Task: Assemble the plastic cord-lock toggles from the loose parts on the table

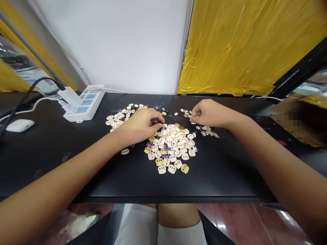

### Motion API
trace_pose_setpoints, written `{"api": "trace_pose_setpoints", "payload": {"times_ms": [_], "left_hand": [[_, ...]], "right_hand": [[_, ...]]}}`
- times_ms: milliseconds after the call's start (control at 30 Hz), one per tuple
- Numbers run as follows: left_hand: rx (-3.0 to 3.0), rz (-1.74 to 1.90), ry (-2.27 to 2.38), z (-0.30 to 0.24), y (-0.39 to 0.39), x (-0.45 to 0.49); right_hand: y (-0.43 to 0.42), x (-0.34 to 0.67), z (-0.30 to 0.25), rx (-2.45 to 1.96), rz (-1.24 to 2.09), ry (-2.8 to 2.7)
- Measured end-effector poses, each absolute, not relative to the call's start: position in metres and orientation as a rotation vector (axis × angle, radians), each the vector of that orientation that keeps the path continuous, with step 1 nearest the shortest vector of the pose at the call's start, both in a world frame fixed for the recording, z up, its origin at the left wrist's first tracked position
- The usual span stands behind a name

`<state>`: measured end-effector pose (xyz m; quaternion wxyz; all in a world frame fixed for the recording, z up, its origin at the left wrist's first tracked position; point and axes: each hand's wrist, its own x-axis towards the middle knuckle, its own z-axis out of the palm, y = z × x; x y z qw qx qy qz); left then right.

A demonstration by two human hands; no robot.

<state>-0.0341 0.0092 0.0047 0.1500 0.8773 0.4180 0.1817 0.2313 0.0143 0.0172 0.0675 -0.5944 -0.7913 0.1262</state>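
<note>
A heap of two-hole cord stoppers, mostly cream with some yellow, purple and brown ones, lies on the black table. My left hand hovers over the heap's upper left edge, palm down. Its thumb and index fingertips are a little apart, and nothing shows between them. Over a scatter of smaller white two-hole pieces, my right hand has its fingers curled in a pinch. Whatever those fingertips hold, if anything, is too small to make out. Partly behind my left hand sits a second group of cord stoppers.
A white power strip with plugs and cables stands at the back left, beside a white case. A clear bottle is behind it. To the right lies a cardboard box. A white panel and yellow sheeting border the back.
</note>
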Motion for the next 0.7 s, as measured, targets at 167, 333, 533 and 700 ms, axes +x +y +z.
{"api": "trace_pose_setpoints", "payload": {"times_ms": [167, 333, 533, 700], "left_hand": [[2.53, 0.532, 1.187, 0.0044, 0.0092, -0.0343], [2.514, 0.549, 1.2, 0.0052, 0.0085, -0.0333], [2.492, 0.545, 1.218, 0.0069, 0.0084, -0.0331], [2.499, 0.544, 1.225, 0.0065, 0.0083, -0.0329]], "right_hand": [[0.0116, 0.2273, 0.019, -1.839, 0.307, -2.448], [0.0098, 0.2227, 0.0201, -1.93, 0.206, -2.493], [0.0087, 0.225, 0.0237, -1.912, 0.174, -2.582], [0.0098, 0.2278, 0.0229, -1.887, 0.193, -2.588]]}}
